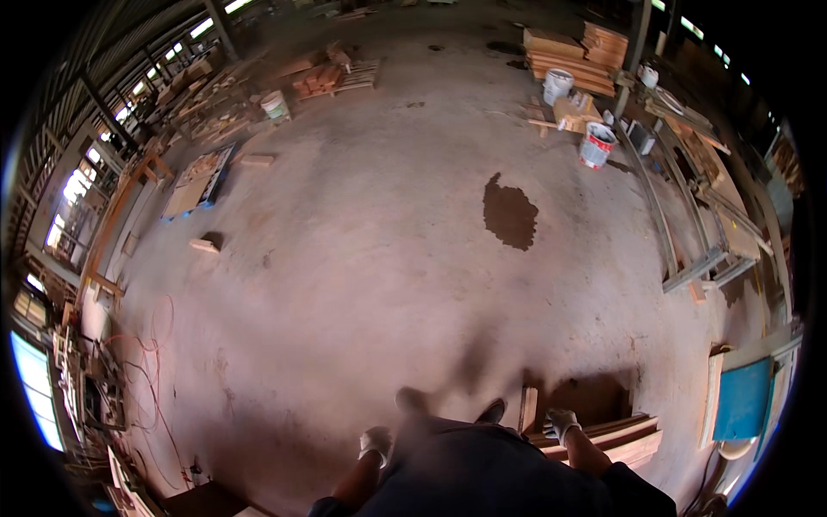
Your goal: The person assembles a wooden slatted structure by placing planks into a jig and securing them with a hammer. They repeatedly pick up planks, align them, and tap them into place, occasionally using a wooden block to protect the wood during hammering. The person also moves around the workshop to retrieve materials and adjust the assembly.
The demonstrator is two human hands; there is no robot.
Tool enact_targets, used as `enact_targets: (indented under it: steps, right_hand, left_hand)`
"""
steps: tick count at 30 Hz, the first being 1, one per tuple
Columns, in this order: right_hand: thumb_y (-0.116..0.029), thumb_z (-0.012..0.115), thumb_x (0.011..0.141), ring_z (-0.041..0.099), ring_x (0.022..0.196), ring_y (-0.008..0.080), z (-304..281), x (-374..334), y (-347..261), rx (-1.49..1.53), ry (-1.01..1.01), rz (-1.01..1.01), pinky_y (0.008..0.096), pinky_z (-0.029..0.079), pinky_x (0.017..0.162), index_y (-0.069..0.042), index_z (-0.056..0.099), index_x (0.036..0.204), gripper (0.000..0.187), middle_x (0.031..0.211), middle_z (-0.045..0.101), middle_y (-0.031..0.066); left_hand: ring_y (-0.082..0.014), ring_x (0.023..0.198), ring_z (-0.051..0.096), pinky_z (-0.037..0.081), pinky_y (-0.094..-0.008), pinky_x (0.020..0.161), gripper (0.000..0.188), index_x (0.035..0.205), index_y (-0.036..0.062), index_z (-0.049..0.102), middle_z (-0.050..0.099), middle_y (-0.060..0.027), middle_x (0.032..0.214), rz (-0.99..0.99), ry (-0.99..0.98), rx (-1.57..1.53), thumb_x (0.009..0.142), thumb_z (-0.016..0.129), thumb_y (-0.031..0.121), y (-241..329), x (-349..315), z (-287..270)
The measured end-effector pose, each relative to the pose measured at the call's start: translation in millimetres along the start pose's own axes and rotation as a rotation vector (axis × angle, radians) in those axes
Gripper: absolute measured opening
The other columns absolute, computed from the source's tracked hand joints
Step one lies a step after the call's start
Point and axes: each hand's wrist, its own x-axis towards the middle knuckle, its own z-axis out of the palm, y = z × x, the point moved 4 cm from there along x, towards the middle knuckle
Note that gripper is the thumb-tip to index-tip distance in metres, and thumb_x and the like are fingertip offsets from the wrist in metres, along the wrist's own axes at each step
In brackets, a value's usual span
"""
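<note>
My left hand (376,444), in a pale work glove, hangs beside my body over the bare floor. Its fingers are loosely bent, and nothing shows in them. On the other side, my right hand (562,424), gloved too, is nearest to a stack of wooden boards (633,441). Its fingers are slightly apart with nothing visible between them; whether they touch the boards I cannot tell. A short upright-looking wood piece (528,409) is just left of that hand. My dark shoe (492,411) shows in front of my body.
A wet patch (510,214) darkens the concrete ahead. Buckets (596,145) and stacked lumber (573,73) stand far right, near a long metal-framed bench (702,207). A blue panel (743,399) is at near right. Orange cords (157,379) and a loaded pallet (200,181) lie left.
</note>
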Motion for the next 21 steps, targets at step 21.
enact_targets:
  steps: [21]
  right_hand:
    - [-0.041,0.07,0.105,0.079,0.091,0.0344,296.2,-22.7,-192.6,-0.64,-0.094,-0.16,0.046,0.066,0.076,0.005,0.073,0.116,0.048,0.11,0.08,0.0234]
  left_hand:
    - [-0.0288,0.096,0.078,0.062,-0.0452,0.083,0.016,0.098,0.0182,0.081,0.081,-0.0078,0.109,0.065,0.171,0.57,0.092,0.07,0.029,-107.4,-0.7,-155.8]
